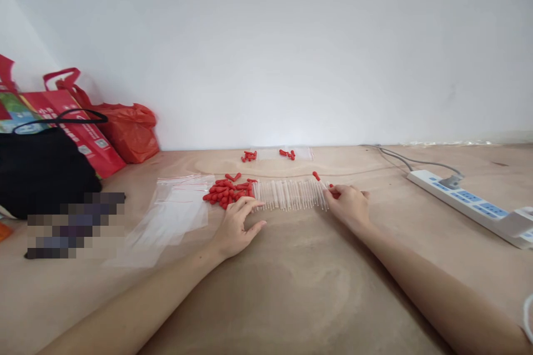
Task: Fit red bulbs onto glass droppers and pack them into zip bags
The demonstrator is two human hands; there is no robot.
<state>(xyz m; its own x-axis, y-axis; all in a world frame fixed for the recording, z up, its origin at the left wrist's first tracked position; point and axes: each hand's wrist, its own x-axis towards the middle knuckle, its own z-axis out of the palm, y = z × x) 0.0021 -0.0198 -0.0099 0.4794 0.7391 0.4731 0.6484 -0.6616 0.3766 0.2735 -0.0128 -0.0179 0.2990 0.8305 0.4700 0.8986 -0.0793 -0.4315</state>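
The left hand [238, 227] spreads its fingers near red pieces [222, 194]. The right hand [350, 206] is by the clear sticks [287, 195]; nobody can tell if its fingers pinch.

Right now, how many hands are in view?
2: the left hand at the left end of the row of clear sticks, near the pile of red pieces; the right hand at the row's right end. No other hand shows.

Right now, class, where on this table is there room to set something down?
Bare tabletop lies between the forearms, nearer than the clear rods, and between the right hand and the power strip. It is crowded from the plastic bags through the red pieces to that hand.
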